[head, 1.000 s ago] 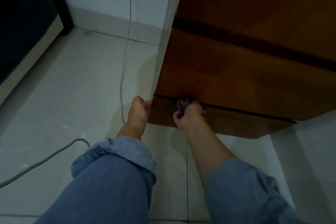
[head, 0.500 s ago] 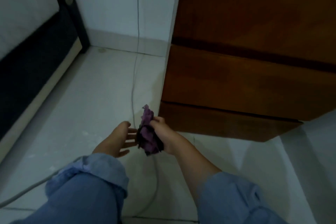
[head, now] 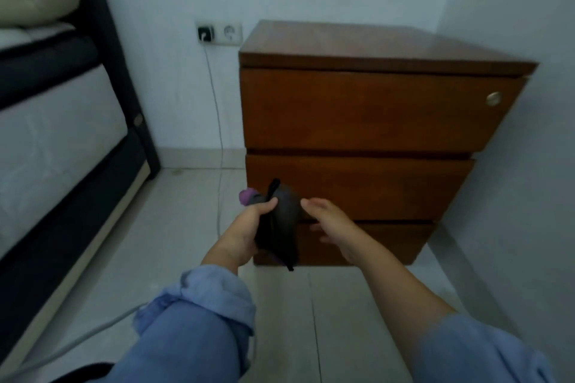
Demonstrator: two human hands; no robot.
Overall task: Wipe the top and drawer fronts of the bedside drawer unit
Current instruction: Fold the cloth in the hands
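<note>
Fingers [head: 267, 206] of the left hand [head: 242, 232] are now clamped on the dark cloth [head: 281, 224] that the right hand [head: 334, 227] held half a second ago, right fingers now spread loose beside it, both raised before the drawer unit [head: 367, 121]'s lower fronts.

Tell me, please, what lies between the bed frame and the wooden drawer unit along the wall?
In the head view, a double wall socket holding a charger, whose cable hangs to the floor between the bed frame and drawer unit.
</note>
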